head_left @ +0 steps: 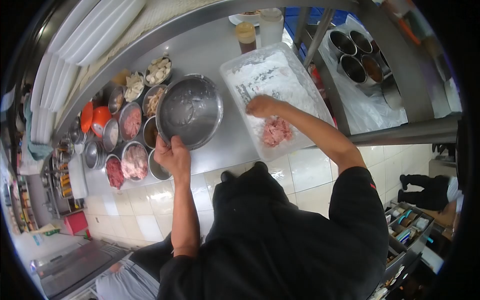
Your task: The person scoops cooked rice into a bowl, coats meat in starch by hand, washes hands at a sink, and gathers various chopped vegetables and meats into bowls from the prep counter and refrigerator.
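Observation:
My left hand [172, 157] grips the near rim of a metal mixing bowl [187, 117]. The bowl tilts toward me, and only a little wet residue shows inside it. Over a translucent plastic tub [265, 154], my right hand [264, 106] is closed, its fingers curled down at the white powder [272, 70]. Whatever those fingers hold, if anything, is hidden. Pieces of raw pink meat [276, 132] lie in the tub's near part, just below my right wrist and forearm.
Left of the bowl stand several metal bowls of ingredients, including minced red meat [114, 172] and pale chunks [158, 70]. A yellow-lidded jar [245, 36] stands behind the tub. Metal canisters [353, 68] sit at the right beyond a shelf post. Other people are at lower left and far right.

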### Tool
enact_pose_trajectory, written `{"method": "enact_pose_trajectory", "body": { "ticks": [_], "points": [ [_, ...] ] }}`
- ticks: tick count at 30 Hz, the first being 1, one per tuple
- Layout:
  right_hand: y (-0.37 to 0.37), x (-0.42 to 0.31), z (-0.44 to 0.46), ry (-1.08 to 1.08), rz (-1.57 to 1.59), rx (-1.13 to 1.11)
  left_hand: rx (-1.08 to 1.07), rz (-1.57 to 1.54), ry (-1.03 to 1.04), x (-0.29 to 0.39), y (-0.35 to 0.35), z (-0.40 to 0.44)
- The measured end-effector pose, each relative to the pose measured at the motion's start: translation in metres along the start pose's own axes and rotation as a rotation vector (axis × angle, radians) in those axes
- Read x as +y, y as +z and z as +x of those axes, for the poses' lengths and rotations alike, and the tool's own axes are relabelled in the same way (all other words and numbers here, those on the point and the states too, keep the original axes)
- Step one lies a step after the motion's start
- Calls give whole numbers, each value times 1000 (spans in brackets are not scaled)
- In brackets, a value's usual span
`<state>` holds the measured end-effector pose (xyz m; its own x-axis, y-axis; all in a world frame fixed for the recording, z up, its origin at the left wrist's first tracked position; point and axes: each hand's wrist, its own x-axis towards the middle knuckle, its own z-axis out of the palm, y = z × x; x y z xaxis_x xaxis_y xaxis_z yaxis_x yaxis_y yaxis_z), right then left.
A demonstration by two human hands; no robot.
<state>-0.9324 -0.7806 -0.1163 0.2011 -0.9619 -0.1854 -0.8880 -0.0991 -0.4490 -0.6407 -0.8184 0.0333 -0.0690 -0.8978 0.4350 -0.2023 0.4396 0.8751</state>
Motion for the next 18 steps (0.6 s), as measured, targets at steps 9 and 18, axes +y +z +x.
{"method": "enact_pose_trajectory", "body": {
  "ticks": [9,18],
  "points": [
    [-6,-78,-84,69,-216,-169,26,-136,-180,-11,-16,-26],
    [-9,-45,-110,389,-189,36,-1,-5,-104,-9,-28,-30]
  ]
}}
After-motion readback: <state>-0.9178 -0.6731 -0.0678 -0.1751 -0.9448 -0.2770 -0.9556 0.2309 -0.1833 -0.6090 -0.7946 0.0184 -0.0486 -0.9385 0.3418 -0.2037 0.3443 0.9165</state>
